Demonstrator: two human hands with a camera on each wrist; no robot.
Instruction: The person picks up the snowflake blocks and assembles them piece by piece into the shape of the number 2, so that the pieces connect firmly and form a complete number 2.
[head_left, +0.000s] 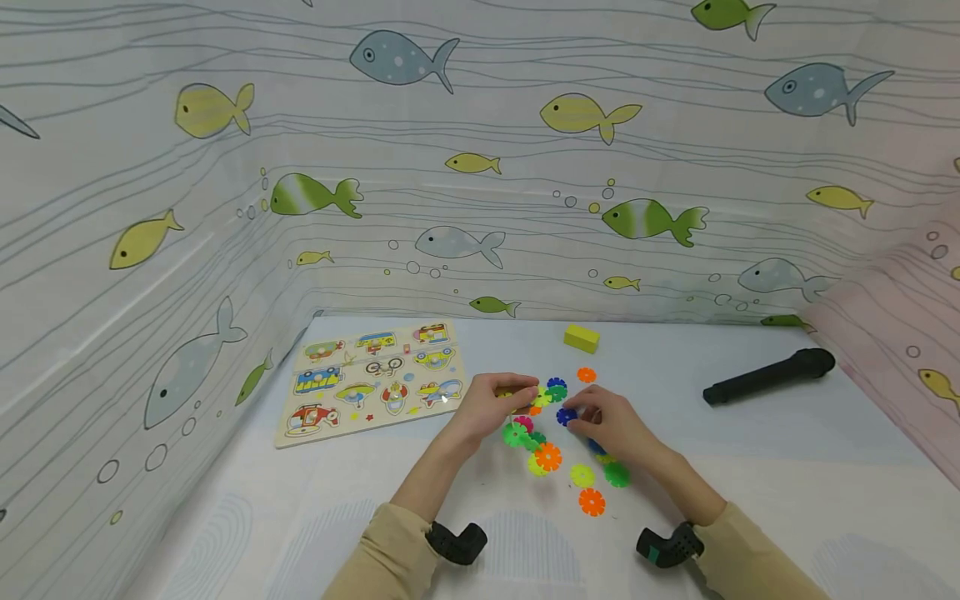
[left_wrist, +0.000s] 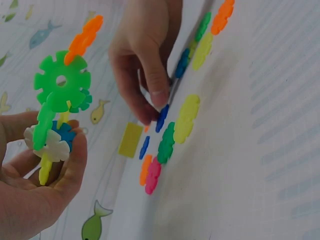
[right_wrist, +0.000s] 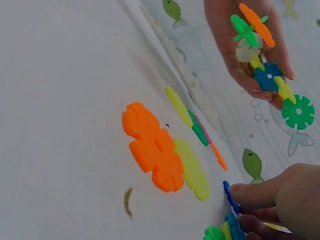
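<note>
Above the table my left hand holds a cluster of interlocked notched plastic discs. In the left wrist view a green disc, an orange disc and a white disc show in it. The right wrist view shows the same cluster against the palm, with a blue disc among yellow and green ones. My right hand pinches a dark blue disc between thumb and fingers, at the tabletop. Beneath that hand lie more discs, partly hidden, including a green disc.
Loose discs lie around the hands, among them an orange disc and a yellow disc. A wooden vehicle puzzle board is at the left, a yellow block at the back, a black microphone at the right. Fish-print curtains surround the table.
</note>
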